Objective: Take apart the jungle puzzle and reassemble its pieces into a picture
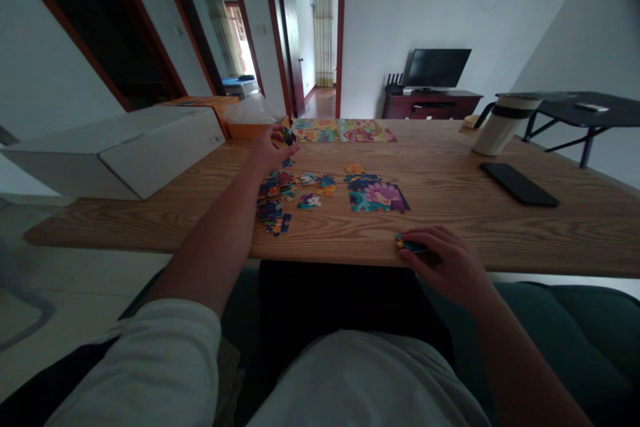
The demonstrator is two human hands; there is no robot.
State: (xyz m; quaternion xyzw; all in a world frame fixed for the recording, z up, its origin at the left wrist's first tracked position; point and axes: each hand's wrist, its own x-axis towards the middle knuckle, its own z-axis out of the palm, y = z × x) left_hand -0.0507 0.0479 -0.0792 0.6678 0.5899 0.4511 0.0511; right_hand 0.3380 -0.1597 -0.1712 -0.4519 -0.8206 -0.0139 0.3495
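My left hand (271,151) is raised over the far part of the wooden table (450,227), its fingertips pinching a dark jigsaw piece (289,137). Below it lies a loose heap of colourful jigsaw pieces (279,195). To the right, a partly joined section of puzzle (375,193) lies flat, with a few orange pieces (354,169) beyond it. My right hand (440,257) is at the table's front edge, its fingers closed on a blue-green jigsaw piece (411,244). Two colourful picture puzzles (343,131) lie side by side at the far edge.
A large white cardboard box (117,152) and an orange box (250,127) stand at the table's left end. On the right are a black phone (519,183) and a white tumbler (505,125). A dark side table (575,110) stands beyond.
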